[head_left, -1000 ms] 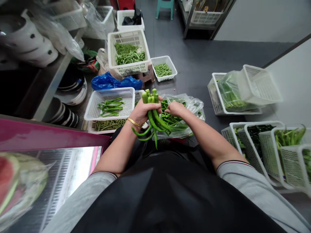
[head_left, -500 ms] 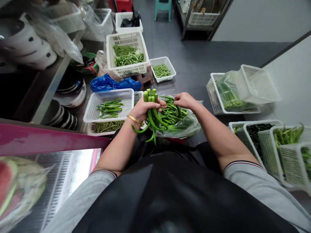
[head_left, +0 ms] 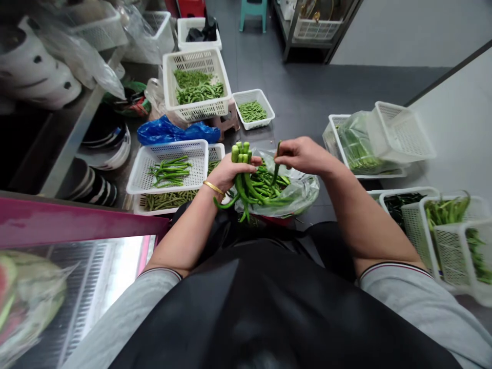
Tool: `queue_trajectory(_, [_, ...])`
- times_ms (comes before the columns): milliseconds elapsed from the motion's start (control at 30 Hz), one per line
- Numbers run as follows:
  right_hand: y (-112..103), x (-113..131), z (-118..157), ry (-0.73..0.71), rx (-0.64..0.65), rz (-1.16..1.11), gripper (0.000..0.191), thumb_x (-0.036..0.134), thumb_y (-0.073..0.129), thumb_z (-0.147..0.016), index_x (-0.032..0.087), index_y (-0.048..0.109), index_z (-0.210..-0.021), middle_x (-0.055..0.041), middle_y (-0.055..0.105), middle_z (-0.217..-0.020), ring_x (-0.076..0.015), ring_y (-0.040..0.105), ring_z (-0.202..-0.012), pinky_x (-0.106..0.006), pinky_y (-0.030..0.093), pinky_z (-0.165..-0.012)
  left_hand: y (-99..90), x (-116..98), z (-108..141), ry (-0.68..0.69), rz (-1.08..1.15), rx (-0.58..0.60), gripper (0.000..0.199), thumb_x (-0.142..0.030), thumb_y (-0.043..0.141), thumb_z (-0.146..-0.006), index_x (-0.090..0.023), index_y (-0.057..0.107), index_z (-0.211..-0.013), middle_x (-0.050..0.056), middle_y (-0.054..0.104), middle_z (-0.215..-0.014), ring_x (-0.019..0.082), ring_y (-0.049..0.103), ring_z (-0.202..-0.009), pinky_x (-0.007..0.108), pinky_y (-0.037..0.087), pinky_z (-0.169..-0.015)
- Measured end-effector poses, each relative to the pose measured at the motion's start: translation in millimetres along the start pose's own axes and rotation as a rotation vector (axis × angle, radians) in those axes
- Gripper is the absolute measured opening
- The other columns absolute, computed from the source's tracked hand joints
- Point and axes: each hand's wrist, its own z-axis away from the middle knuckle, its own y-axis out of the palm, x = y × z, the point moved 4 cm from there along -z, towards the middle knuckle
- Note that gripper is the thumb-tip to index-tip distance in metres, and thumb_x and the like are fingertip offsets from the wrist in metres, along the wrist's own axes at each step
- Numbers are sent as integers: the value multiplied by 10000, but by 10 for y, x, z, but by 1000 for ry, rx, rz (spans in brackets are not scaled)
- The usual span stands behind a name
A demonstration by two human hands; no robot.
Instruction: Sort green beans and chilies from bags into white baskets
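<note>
A bunch of long green peppers (head_left: 243,179) is gripped in my left hand (head_left: 229,171), their stem ends up and their curved tips hanging below. My right hand (head_left: 302,155), to the right of it, pinches a single green pepper (head_left: 275,166) that hangs down over an open clear plastic bag (head_left: 303,192). More green peppers (head_left: 267,183) lie in the bag, between and below the hands. Just left of my left hand, a white basket (head_left: 136,177) holds a small pile of green peppers (head_left: 172,170).
Beyond the left basket lie a blue plastic bag (head_left: 175,132) and a larger white basket of greens (head_left: 169,84). A small basket of beans (head_left: 251,111) stands on the floor ahead. Several vegetable baskets (head_left: 451,251) stand at the right. A pink-edged counter (head_left: 77,220) is at the left.
My right hand has lifted and moved slightly right, and a single pepper now shows upright in its fingers. My left hand still holds the bunch. The view has shifted slightly.
</note>
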Motion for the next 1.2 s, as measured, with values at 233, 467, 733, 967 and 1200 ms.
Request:
queue_trajectory(233, [-16,286,-45,-18,-431,-69,199,329,515,-915,154,610,-914,-80,652,-898,-180,610,-806,-285,465,-716,297,-15,-123,79,26,33,299,-168,767,-524,-117,617,-778,9,625,-647,182,643,-630,352,552,-691])
queue_trajectory(467, [885,-416,69,513,336,20,388,371,376,-989,105,641,-1088,-124,722,-856,-180,686,-717,-259,519,-670,14,-32,57,115,-11,-26,399,-194,782,-497,-139,655,-871,3,624,-706,163,625,-673,310,531,-683])
queue_trajectory(733, [1009,-563,217,561,491,416,338,297,545,-855,125,719,-1088,-201,685,-1140,-316,634,-1088,-356,495,-840,28,-97,55,136,-74,28,339,-190,772,-509,-129,667,-825,53,687,-840,224,652,-860,380,523,-836])
queue_trajectory(967, [113,258,162,183,-148,331,353,380,442,-912,131,685,-974,-149,700,-966,-239,644,-843,-319,449,-706,137,5,-117,217,-176,62,468,-184,789,-499,-128,627,-934,57,680,-947,239,637,-965,404,477,-937])
queue_trajectory(1200, [723,-322,-2,266,49,-85,305,338,475,-925,139,687,-1020,-92,724,-890,-169,666,-775,-264,504,-708,0,-262,107,315,-97,-101,392,-287,804,-557,-166,602,-871,24,627,-770,233,654,-840,374,543,-765])
